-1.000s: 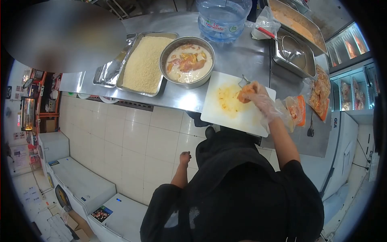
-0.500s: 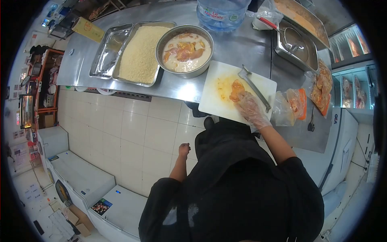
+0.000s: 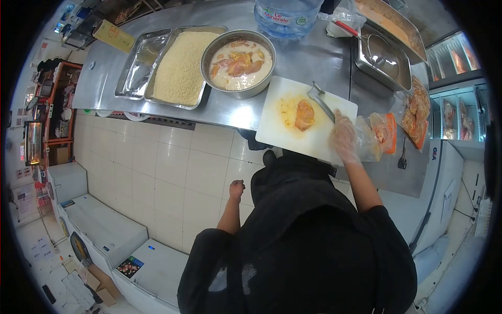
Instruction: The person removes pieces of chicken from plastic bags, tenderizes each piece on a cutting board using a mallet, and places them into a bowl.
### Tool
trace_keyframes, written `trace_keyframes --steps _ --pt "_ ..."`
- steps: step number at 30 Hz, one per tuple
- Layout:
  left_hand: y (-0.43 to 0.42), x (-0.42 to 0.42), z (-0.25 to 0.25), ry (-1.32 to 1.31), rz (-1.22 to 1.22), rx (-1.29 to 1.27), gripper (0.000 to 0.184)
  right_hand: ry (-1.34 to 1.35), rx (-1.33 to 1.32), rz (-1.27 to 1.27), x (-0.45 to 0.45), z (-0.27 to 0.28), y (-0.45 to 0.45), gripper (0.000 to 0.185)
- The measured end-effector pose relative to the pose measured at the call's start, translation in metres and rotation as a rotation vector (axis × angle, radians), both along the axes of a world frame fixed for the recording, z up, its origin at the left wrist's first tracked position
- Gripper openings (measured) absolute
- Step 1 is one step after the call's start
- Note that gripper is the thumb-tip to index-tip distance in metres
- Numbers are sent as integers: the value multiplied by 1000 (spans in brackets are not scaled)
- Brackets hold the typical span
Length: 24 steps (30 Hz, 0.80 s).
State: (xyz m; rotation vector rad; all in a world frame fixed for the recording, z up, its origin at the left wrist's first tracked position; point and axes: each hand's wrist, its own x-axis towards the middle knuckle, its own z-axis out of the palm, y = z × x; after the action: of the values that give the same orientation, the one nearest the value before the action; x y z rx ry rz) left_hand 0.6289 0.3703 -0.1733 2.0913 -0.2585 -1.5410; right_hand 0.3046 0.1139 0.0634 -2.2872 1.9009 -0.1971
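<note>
My right hand (image 3: 345, 138), in a clear plastic glove, is closed around the handle of a metal meat mallet (image 3: 321, 102) at the right side of the white cutting board (image 3: 277, 133). The mallet's T-shaped head points away from me. Left of it, a piece of raw marinated chicken (image 3: 304, 115) lies flat on the board, with orange marinade smears around it. My left hand (image 3: 237, 189), bare and curled into a fist, hangs over the floor beside my body, apart from the table; no object shows in it.
A round metal pot (image 3: 205, 65) holds chicken in pale batter. Beside it stand a tray of breadcrumbs (image 3: 178, 68) and a shiny metal tray (image 3: 141, 65). Bagged chicken (image 3: 417, 115), scissors (image 3: 402, 159), a strainer (image 3: 379, 47) and a water jug (image 3: 289, 18) are also on the steel table.
My right hand has let go of the chicken, moved right and taken hold of the mallet's handle. The chicken now lies uncovered. My left hand remains a fist at nearly the same place.
</note>
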Motion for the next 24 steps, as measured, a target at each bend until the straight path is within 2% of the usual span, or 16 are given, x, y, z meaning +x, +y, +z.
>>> trace_keyframes --steps 1,5,7,8,10,11,13,15,17,18,20,21,24 --pt "0 1 -2 0 -12 11 27 131 144 -115 -6 -3 -3 26" --pt "6 6 -19 1 -49 49 27 51 21 -78 -11 3 -7 21" --pt "5 6 -20 -27 -54 19 27 275 116 -102 1 34 -19 17" --pt "10 5 -19 -61 -72 2 27 287 122 -80 3 48 -19 17" --pt "10 6 -20 -118 -103 23 28 -409 189 -405 7 79 -28 14" --pt "12 5 -21 -123 -95 1 28 -385 193 -377 11 96 -29 14" --pt "21 3 -40 -192 -113 -12 26 -398 -54 -304 17 123 -9 15" --pt "24 -6 -27 -146 -34 6 25 -307 -524 -137 3 50 20 17" --pt "17 -8 -31 -145 -7 -28 25 -471 -470 109 -14 -42 52 19" --pt "19 -11 -32 -138 -13 3 25 -473 -477 114 -6 -28 52 19" --pt "23 -13 -38 -129 -8 44 25 166 -66 175 17 11 55 19" --pt "23 -14 -44 -185 -48 11 25 170 -67 196 11 6 51 19" --pt "31 -13 -52 -261 -74 -6 25 763 -569 50 -10 -23 46 21"
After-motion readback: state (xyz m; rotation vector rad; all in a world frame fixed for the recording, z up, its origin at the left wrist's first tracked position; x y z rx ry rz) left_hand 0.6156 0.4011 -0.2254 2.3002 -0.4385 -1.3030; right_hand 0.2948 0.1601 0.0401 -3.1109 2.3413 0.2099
